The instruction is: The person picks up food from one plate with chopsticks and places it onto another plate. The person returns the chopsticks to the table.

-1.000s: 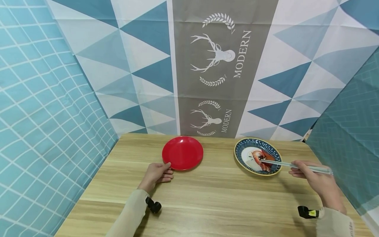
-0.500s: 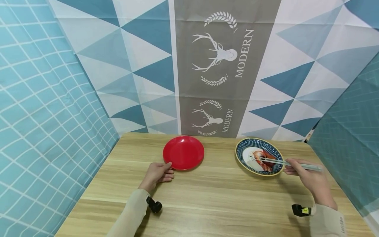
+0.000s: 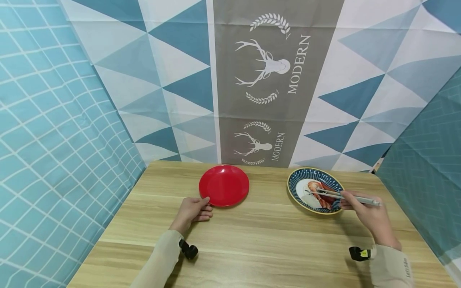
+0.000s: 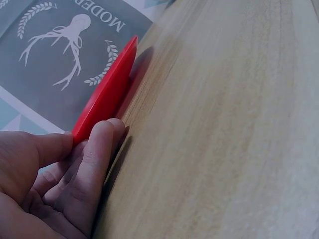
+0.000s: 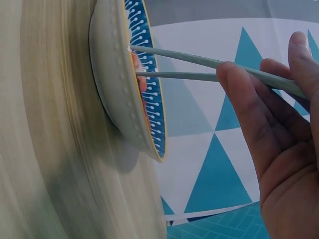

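Note:
My left hand (image 3: 192,212) pinches the near left rim of a red plate (image 3: 224,186), thumb on top and fingers beneath; in the left wrist view the plate (image 4: 107,94) appears edge-on above the table. Pale green chopsticks (image 3: 367,201) are held in my right hand (image 3: 369,218). Their tips reach into a patterned bowl (image 3: 301,176) with a yellow rim. An orange-red, shrimp-like thing (image 3: 314,187) shows in the bowl at the tips. From the right wrist view, both chopsticks (image 5: 184,57) cross the bowl's rim slightly apart; whether they grip anything is hidden.
The wooden table (image 3: 245,248) ends at a patterned cloth (image 3: 180,92) hanging behind the plate and bowl. Blue cloths hang on the left (image 3: 61,132) and right (image 3: 428,160). Small black cameras sit on the left wrist (image 3: 189,251) and right wrist (image 3: 359,254).
My right hand has moved left toward the bowl, the chopsticks reaching into it throughout. My left hand and the red plate stay in place; the head view shifts slightly.

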The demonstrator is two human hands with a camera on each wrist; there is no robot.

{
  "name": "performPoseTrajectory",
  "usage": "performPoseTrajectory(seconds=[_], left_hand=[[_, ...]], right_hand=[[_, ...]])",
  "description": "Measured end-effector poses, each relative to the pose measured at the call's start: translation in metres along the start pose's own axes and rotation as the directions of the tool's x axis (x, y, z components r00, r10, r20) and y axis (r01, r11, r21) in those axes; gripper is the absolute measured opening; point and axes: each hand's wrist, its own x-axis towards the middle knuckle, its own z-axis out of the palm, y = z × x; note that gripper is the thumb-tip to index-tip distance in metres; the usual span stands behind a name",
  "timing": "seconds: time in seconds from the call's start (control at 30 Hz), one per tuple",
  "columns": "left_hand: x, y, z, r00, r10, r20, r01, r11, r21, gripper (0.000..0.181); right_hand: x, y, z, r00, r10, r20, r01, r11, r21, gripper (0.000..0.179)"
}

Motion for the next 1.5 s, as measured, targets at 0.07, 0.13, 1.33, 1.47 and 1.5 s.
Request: performPoseTrajectory(seconds=[0.07, 0.13, 1.33, 1.47, 1.5], left_hand=[[0.0, 0.0, 0.0, 1.0, 0.0, 0.001, 0.0, 1.0, 0.0, 0.034], [-0.001, 0.001, 0.0, 1.0, 0.001, 0.003, -0.001, 1.0, -0.001, 0.035], [0.001, 0.001, 0.0, 1.0, -0.009, 0.0, 0.009, 1.0, -0.003, 0.035], [0.0, 0.001, 0.001, 1.0, -0.013, -0.005, 0.013, 1.0, 0.001, 0.035], [0.0, 0.001, 0.001, 1.0, -0.013, -0.006, 0.013, 1.0, 0.002, 0.035]], right_hand=[[-0.001, -0.003, 0.001, 1.0, 0.004, -0.003, -0.004, 1.0, -0.002, 0.035], [-0.001, -0.003, 0.003, 1.0, 0.011, -0.004, -0.011, 1.0, 0.0, 0.035], [-0.001, -0.014, -0.004, 0.999, 0.049, 0.011, -0.048, 0.992, -0.117, 0.047], [-0.002, -0.013, -0.006, 0.999, 0.015, 0.036, -0.012, 0.996, -0.084, 0.045], [-0.002, -0.012, -0.006, 0.999, 0.006, 0.041, -0.003, 0.997, -0.079, 0.044]])
